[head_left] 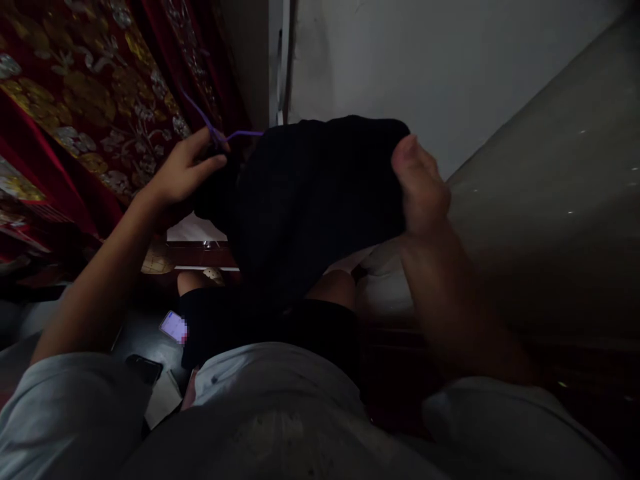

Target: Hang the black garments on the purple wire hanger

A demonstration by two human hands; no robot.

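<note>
A dark garment (pixel 320 193), nearly black, is stretched between my two hands above my lap. My left hand (pixel 183 170) is closed on its left end, thumb on top. A thin, bent purple strip (pixel 245 133) passes by the left fingers and runs behind the cloth's upper left edge; it looks like part of a hanger, but most of it is hidden. At the right end, my right hand (pixel 423 187) grips the cloth's edge with the thumb in front, slightly blurred. The garment's lower part hangs toward my knees, and its exact kind cannot be made out in the dim light.
A red curtain (pixel 100 87) with gold and silver flowers hangs at the left. Ahead is a pale wall (pixel 400 60), with a glossy grey surface (pixel 550 180) at the right. A lit phone (pixel 174 327) and a dark object (pixel 145 368) lie low at my left.
</note>
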